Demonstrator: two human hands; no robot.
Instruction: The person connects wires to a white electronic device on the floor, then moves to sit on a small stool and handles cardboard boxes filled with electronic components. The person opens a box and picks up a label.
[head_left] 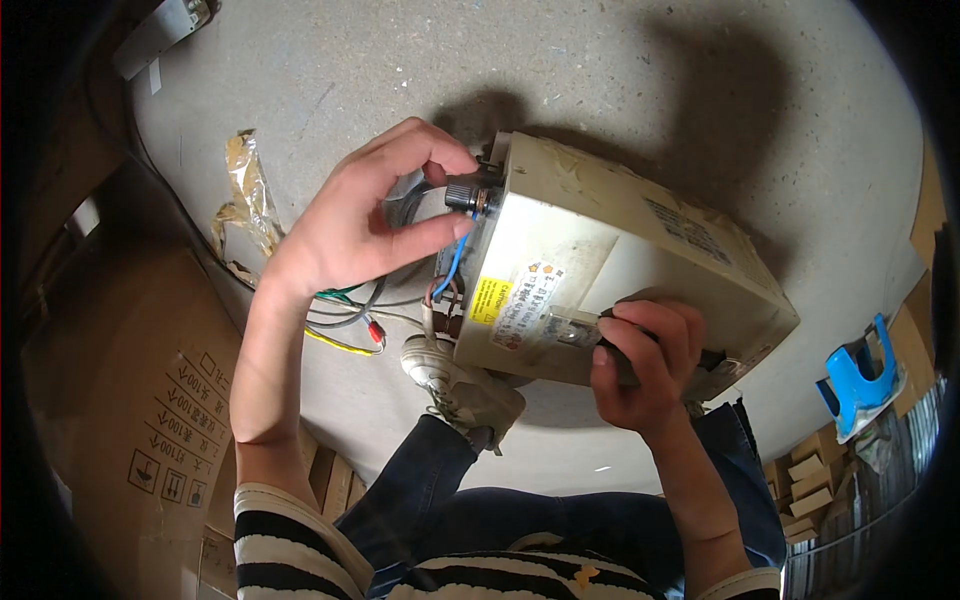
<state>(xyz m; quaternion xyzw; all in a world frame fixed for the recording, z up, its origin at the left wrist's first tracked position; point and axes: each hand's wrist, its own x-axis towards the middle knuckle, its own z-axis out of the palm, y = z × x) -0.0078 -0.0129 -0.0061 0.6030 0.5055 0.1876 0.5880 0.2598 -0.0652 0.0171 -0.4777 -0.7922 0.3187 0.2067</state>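
Note:
A cream metal equipment box [590, 250] rests on the floor, tilted toward the right, with stickers on its near face. My left hand [365, 215] is at its left end, thumb and fingers apart on either side of a black screw terminal knob [461, 196]. The thumb tip lies by the blue wire [455, 262] that runs down from this terminal. Whether a fingertip touches the knob is hard to see. My right hand [655, 365] wraps round a black handle [625, 345] on the box's near face.
Loose cables with a red connector [376, 332] lie left of the box, beside my shoe [470, 400]. Crumpled clear plastic [250, 190] is farther left. A large carton [130, 400] stands at the left, a blue plastic stool [862, 375] and small cartons [808, 480] at the right.

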